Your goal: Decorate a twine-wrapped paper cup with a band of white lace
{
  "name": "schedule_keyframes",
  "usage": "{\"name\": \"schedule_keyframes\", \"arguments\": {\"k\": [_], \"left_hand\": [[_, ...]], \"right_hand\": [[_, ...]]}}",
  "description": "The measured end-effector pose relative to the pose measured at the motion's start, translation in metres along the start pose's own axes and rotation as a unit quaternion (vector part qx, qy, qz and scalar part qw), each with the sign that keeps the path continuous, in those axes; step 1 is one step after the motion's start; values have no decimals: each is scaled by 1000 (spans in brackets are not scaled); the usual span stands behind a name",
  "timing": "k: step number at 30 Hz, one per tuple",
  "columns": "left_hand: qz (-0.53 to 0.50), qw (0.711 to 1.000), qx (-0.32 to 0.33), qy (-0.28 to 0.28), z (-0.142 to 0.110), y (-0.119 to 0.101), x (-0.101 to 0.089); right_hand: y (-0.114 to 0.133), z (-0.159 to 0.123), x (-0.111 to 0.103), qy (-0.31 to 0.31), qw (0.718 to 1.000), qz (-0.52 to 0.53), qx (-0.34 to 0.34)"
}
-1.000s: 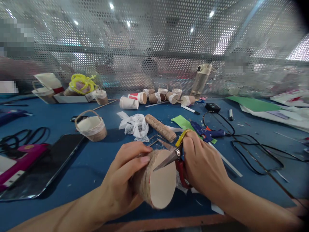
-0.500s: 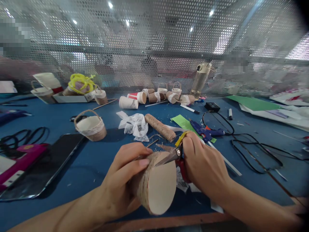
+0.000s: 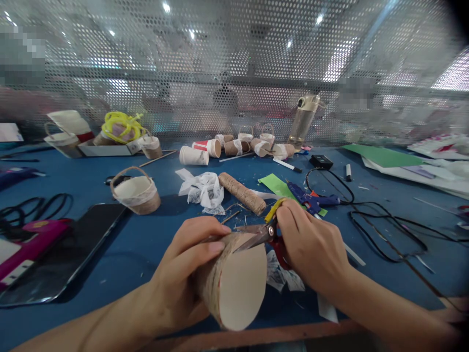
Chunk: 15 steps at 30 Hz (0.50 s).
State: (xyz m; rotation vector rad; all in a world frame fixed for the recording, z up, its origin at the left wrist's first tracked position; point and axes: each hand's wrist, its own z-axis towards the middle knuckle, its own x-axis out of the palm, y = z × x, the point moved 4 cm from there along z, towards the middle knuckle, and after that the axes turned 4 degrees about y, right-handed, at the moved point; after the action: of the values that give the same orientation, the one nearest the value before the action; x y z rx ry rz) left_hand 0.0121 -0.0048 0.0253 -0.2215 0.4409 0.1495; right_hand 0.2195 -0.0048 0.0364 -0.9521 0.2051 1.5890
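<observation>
My left hand [image 3: 190, 266] is wrapped round a paper cup [image 3: 244, 288] covered outside with brown twine. The cup lies tilted, its white open mouth turned toward me and to the right. In my right hand [image 3: 311, 244] is a pair of scissors [image 3: 271, 231] with red and yellow handles. The scissor blades are slightly apart at the cup's upper rim, one of them across the mouth. Just beyond the hands lie a roll of twine [image 3: 242, 193] and a crumpled strip of white lace [image 3: 203, 189].
A small twine basket [image 3: 137, 194] stands left of centre, near a black phone [image 3: 69, 249]. A blue glue gun [image 3: 308, 195] with a black cable lies to the right. Several cups and baskets line the back, beside a water bottle [image 3: 303, 120] and a perforated metal screen [image 3: 234, 63].
The scissor blades have closed a little at the cup's rim. The cup's mouth has tilted slightly down and left. Both hands keep their grips.
</observation>
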Motion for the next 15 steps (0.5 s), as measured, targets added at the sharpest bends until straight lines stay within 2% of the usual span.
{"name": "schedule_keyframes", "arguments": {"k": [5, 15], "left_hand": [[-1, 999, -31, -18, -5, -4, 3], [-15, 1000, -18, -12, -5, -5, 5]], "right_hand": [[-1, -1, -2, -13, 1000, -5, 9], [-3, 0, -3, -16, 1000, 12, 16]]}}
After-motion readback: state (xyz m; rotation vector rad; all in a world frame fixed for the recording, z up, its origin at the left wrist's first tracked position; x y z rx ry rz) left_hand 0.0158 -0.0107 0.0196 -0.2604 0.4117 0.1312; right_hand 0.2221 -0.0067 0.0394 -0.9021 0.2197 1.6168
